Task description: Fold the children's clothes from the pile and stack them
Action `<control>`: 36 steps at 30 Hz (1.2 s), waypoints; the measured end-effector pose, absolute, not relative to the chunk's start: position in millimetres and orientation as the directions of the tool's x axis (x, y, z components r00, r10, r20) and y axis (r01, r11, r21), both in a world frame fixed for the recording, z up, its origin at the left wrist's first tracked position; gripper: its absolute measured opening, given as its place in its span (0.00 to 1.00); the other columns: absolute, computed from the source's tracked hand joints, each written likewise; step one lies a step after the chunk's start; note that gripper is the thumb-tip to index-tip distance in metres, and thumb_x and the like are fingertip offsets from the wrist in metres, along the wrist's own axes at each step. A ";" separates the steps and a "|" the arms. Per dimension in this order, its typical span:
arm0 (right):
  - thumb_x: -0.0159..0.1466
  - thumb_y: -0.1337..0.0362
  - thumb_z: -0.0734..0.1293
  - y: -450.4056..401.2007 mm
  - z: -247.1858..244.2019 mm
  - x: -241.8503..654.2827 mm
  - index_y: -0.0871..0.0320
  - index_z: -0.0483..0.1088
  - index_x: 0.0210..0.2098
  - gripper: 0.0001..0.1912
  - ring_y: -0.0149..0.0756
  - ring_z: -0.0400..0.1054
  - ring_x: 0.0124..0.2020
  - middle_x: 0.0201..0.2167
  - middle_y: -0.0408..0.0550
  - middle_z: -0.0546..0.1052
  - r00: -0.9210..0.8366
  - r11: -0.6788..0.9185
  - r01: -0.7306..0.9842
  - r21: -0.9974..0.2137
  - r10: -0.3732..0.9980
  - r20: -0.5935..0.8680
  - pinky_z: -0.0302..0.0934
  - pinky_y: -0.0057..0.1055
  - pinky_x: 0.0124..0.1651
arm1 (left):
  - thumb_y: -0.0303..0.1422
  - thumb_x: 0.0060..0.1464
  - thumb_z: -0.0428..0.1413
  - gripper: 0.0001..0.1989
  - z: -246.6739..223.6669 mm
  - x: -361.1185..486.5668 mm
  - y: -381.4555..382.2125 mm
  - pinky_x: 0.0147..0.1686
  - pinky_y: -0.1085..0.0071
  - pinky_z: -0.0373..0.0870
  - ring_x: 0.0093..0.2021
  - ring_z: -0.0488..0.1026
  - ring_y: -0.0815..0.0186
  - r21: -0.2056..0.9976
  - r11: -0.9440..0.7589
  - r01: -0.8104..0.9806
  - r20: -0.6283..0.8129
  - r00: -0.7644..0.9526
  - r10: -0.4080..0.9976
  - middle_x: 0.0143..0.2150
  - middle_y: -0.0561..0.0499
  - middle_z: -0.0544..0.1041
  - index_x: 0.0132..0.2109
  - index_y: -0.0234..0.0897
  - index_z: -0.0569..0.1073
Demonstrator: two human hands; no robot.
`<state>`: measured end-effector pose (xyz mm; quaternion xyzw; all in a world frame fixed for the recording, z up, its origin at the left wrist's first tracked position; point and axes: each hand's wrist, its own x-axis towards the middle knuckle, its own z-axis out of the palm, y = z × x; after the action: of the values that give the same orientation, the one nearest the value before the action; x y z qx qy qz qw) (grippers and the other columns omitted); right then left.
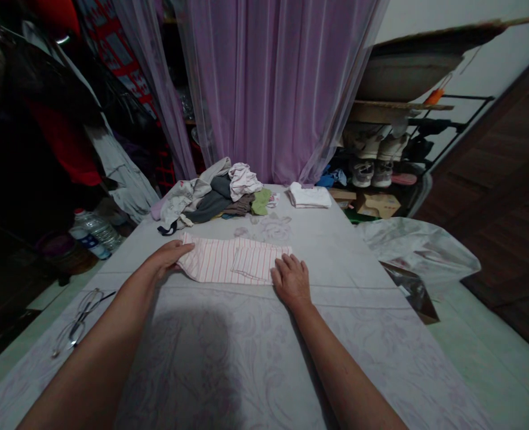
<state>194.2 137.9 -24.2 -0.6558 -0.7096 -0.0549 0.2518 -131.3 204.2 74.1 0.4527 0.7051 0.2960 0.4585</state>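
Note:
A folded pink-and-white striped cloth garment (pixel 228 261) lies flat on the grey floral bedsheet (pixel 336 251). My left hand (pixel 168 258) rests flat on its left end, and my right hand (pixel 291 280) lies with its fingertips on the right end. Neither hand grips it. Behind the garment is a loose heap of mixed clothes (pixel 213 194), with a neat stack of folded white cloth (pixel 309 196) to its right. A pair of glasses (pixel 79 322) lies on the sheet, left of my left forearm.
A plastic water bottle (pixel 95 234) stands past the bed's left edge, near dark hanging clothes (pixel 54 113). On the right are a crumpled plastic bag (pixel 419 254), a shoe rack with sneakers (pixel 372 164), and a cardboard box (pixel 376 205). A sheer lilac curtain (pixel 264 77) hangs behind.

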 end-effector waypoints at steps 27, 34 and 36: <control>0.65 0.46 0.57 151.8 -19.2 224.2 0.62 0.70 0.56 0.31 0.42 0.74 0.45 0.43 0.55 0.80 0.386 -0.021 0.361 -0.933 0.913 0.129 0.65 0.35 0.49 | 0.39 0.55 0.54 0.15 37.1 90.0 186.7 0.44 0.66 0.70 0.45 0.76 0.56 0.735 -0.189 0.651 -0.118 0.396 0.911 0.45 0.41 0.80 0.44 0.35 0.77; 0.58 0.58 0.66 162.7 1.1 222.3 0.59 0.58 0.65 0.37 0.40 0.74 0.36 0.36 0.47 0.80 0.334 -0.206 0.641 -0.739 0.942 0.027 0.64 0.31 0.38 | 0.33 0.61 0.45 0.20 24.0 48.5 203.1 0.59 0.64 0.64 0.56 0.71 0.62 0.610 -0.407 0.680 0.147 0.407 0.901 0.56 0.46 0.76 0.55 0.37 0.74; 0.57 0.64 0.64 167.1 -0.9 225.1 0.57 0.60 0.64 0.35 0.39 0.74 0.36 0.36 0.46 0.80 0.332 -0.205 0.664 -0.719 0.943 0.038 0.63 0.30 0.38 | 0.35 0.62 0.45 0.22 19.1 35.2 209.7 0.64 0.60 0.57 0.64 0.63 0.58 0.439 -0.462 0.770 0.220 0.407 0.887 0.63 0.43 0.69 0.60 0.34 0.69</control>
<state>225.1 167.1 -0.9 -0.7467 -0.5378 0.2119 0.3292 35.2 209.7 19.1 0.8278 0.5004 0.2146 0.1354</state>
